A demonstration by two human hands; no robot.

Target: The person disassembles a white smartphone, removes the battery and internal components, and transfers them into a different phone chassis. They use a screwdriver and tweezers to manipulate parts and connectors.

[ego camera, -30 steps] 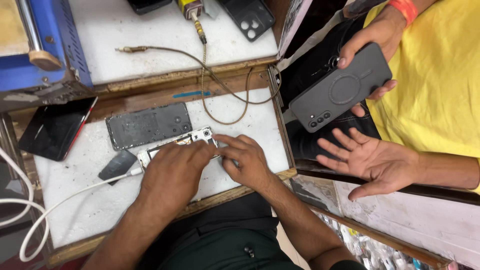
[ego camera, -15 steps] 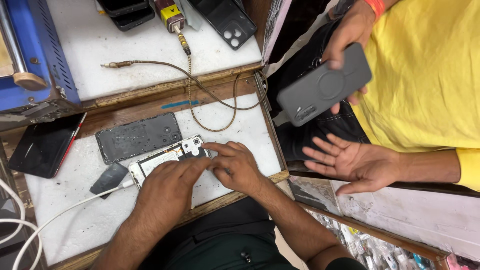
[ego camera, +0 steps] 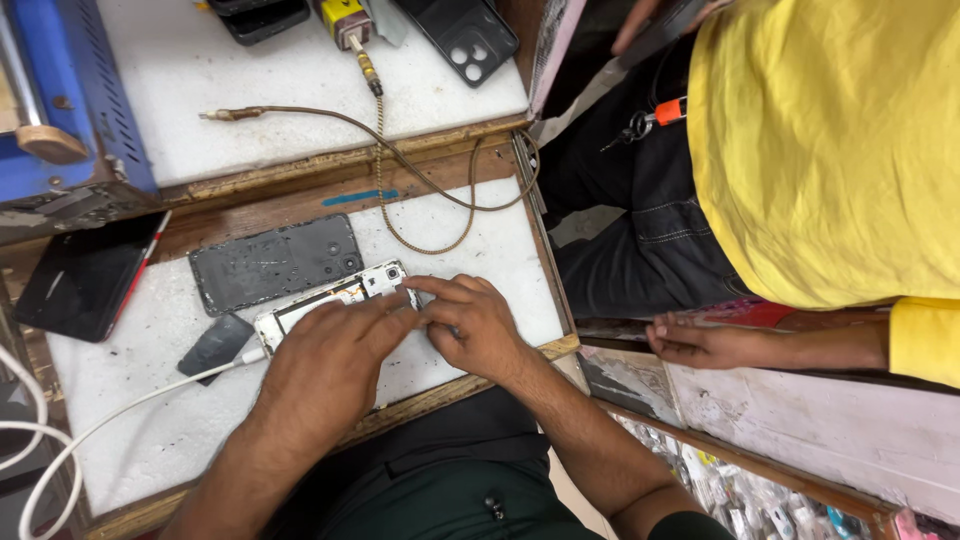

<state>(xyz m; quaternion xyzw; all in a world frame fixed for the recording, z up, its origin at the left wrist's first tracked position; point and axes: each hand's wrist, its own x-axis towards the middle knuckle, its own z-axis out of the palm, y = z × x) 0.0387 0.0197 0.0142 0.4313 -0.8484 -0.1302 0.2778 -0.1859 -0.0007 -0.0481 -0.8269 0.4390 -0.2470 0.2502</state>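
The person in yellow has lifted the dark phone out of sight and now rests one hand (ego camera: 700,342) flat on the ledge, while the worker's two hands stay on the opened phone (ego camera: 335,300). Much of that phone is covered: only its white frame and camera corner show past the knuckles, and I cannot make out what the fingertips press on. The left hand (ego camera: 325,365) lies palm down over the phone's middle, fingers stretched toward the camera end, pressing rather than gripping. The right hand (ego camera: 470,325) is curled, its fingers bent in to meet the left fingertips at the phone's upper right corner; whether it pinches anything I cannot tell. The phone lies on the white table (ego camera: 480,240), with a white cable (ego camera: 120,415) running into its lower left end. Just above it lies a grey back cover (ego camera: 275,262), beside it a small dark pick (ego camera: 215,345), and farther left a black screen (ego camera: 85,275). A brown braided cable (ego camera: 420,190) loops across the table.
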